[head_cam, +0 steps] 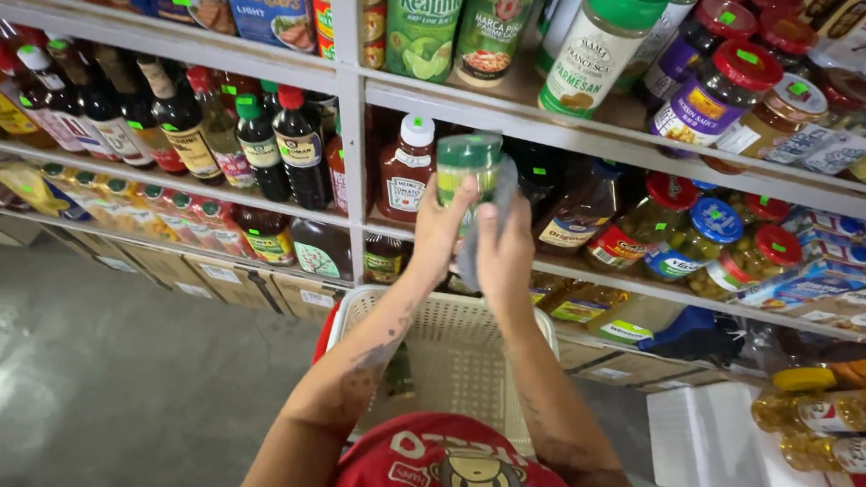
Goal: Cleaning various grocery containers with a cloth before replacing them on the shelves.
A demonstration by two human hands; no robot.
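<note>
Nearest: my red shirt (437, 469), bottom centre, with a cartoon print.

Next: a cream basket (452, 358) with perforated walls, just ahead of my chest, under both forearms. Red handle at its left edge.

My left hand (439, 231): fingers wrapped around the lower left side of a jar (471, 171), clamped on it.

My right hand (505, 252): pressed against the jar's right side and a grey cloth (503, 191), fingers closed on them.

The jar: green lid, green and yellow label, upright, held above the basket's far rim and in front of the middle shelf. It touches no shelf.

Behind it, middle shelf (615, 272): a ketchup bottle (405, 170) with a white cap just left of the jar; a brown sauce bottle (577, 215) to the right; jars with red and blue lids further right.

Left section: dark bottles (277, 148) with red and green caps, in rows.

Top shelf (505, 104): a green juice bottle (425, 23), 2 green-lidded shakers (601, 38), tilted, and red-lidded jars to the right.

Lower right: yellow oil bottles (829, 415) lying on their sides.

Left: grey concrete floor (92, 395).
</note>
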